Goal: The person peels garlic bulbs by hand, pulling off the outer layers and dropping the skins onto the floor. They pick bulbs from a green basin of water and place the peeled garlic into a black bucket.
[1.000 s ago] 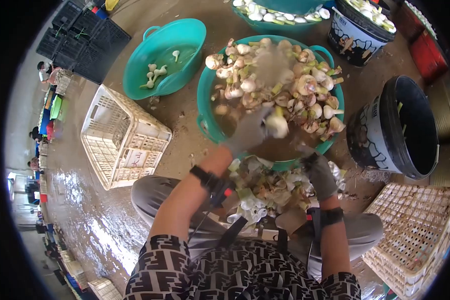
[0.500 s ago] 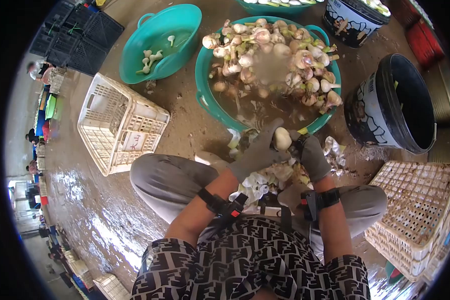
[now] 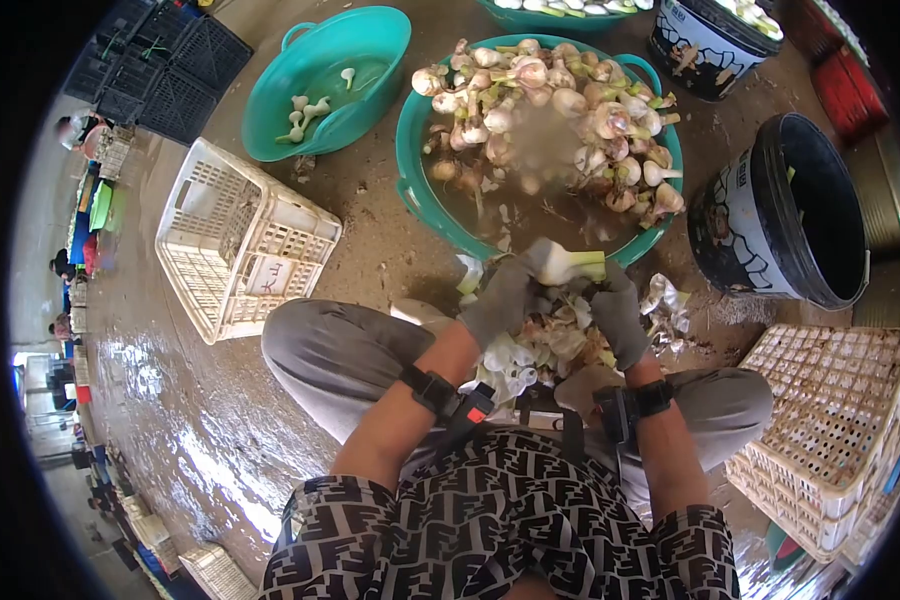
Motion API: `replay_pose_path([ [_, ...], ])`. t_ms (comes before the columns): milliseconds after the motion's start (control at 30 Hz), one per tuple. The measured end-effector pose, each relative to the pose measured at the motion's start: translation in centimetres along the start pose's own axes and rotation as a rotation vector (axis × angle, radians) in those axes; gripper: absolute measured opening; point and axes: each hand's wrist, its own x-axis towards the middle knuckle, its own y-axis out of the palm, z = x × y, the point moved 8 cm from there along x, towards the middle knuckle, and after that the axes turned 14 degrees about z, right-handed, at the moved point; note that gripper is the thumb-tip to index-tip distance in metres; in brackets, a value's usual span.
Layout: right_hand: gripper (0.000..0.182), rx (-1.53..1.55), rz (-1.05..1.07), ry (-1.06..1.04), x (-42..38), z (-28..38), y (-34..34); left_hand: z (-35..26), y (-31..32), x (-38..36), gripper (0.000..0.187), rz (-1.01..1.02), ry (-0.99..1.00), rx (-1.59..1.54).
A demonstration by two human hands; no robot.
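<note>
- A big teal tub of garlic bulbs stands on the wet floor just ahead of the knees.
- A pile of peelings lies between the knees.
- The gloved left hand and gloved right hand are together above the pile, both clamped on one garlic bulb, stem pointing right.

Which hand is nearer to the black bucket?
Right. The right hand is beside the black bucket; the left hand is farther, across the garlic bulb.
</note>
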Motion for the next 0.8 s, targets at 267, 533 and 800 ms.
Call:
replay_pose_path([
  [267, 0.020, -0.072, 0.064, -0.295, -1.1, -3.0, 0.0, -1.7, -1.9, -0.1, 0.049, 0.023, 0.038, 0.314],
  [533, 0.021, 0.528, 0.212, 0.186, -0.3, -3.8, 1.1, -6.7, 1.9, -0.9, 0.040, -0.324, 0.219, 1.572],
  [800, 0.032, -0.096, -0.025, -0.173, -2.9, 2.2, -4.1, -5.5, 0.6, -0.4, 0.028, 0.245, 0.472, 0.449],
])
